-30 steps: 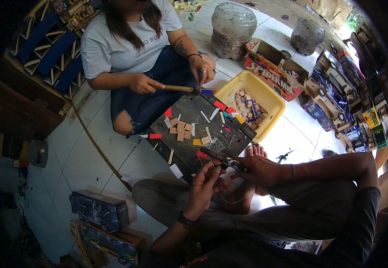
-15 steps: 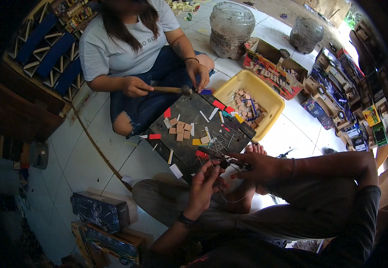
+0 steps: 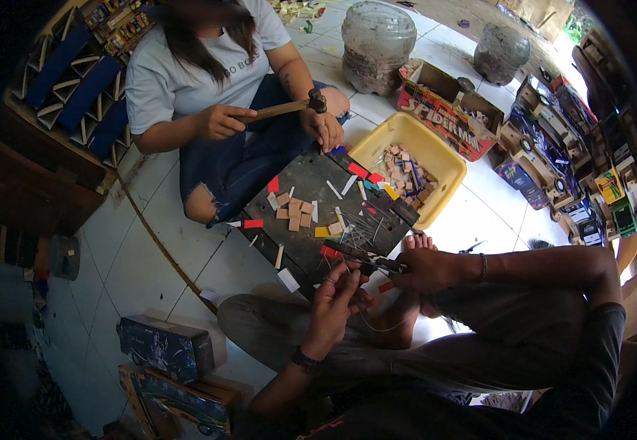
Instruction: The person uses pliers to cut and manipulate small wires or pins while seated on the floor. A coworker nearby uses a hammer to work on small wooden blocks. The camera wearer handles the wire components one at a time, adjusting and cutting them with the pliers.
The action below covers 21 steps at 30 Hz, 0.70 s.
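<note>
At nine o'clock on the tiled floor (image 3: 149,242), a dark printed box (image 3: 168,345) lies near the person's left knee, with another printed box (image 3: 186,403) just below it at seven o'clock. Toward the centre, the left hand (image 3: 337,297) is raised with its fingers curled around something thin; what it pinches is too small to tell, though a fine wire (image 3: 377,326) loops down just beneath it. At eleven o'clock a co-worker in a grey shirt (image 3: 179,70) sits cross-legged, one hand closed on the handle of a hammer (image 3: 285,108) held level above the floor. Between the two people lies a dark work board (image 3: 318,187), strewn with small wooden squares (image 3: 295,214), red and yellow chips and a loose heap of thin nails (image 3: 359,233). Just right of centre, the right hand (image 3: 425,270) is closed around the grips of dark pliers (image 3: 362,255), whose tip points toward nine o'clock over the board's near edge, just above the left hand. At one o'clock a yellow tub (image 3: 436,147) holding wooden pieces touches the board's far corner. Farther along, at two o'clock, colourful cardboard toy trucks (image 3: 553,158) stand in rows.
</note>
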Each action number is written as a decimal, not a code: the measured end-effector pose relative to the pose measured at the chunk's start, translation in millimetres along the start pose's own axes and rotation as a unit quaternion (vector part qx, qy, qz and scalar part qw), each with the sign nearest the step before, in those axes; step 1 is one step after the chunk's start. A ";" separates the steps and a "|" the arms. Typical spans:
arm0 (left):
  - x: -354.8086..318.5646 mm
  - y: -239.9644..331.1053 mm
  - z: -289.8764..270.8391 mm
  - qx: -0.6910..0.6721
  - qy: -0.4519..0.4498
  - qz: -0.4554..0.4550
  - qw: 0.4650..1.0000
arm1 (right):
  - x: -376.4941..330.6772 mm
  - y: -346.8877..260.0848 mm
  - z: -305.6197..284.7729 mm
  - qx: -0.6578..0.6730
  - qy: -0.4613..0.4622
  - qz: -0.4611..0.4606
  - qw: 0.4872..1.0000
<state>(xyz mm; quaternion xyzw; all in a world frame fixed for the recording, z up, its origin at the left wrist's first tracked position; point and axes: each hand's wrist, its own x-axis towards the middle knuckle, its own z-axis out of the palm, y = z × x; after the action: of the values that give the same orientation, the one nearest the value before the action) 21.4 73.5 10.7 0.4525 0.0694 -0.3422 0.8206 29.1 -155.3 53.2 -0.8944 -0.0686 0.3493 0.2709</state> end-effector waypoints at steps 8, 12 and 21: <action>1.3 -2.2 -1.0 0.005 0.006 -0.003 1.000 | 1.7 0.5 2.7 -0.011 -0.002 -0.010 1.000; 1.6 -3.5 -0.1 -0.004 0.018 -0.007 1.000 | 4.7 0.2 3.4 -0.026 -0.001 -0.011 1.000; 1.6 -3.9 0.8 0.012 0.024 -0.005 1.000 | 20.8 8.2 1.1 -0.100 -0.066 -0.101 0.988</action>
<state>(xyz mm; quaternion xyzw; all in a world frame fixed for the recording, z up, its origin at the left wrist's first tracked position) 19.9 70.7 7.8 0.4703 0.0873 -0.3358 0.8114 43.3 -155.2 36.0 -0.8805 -0.2109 0.3696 0.2088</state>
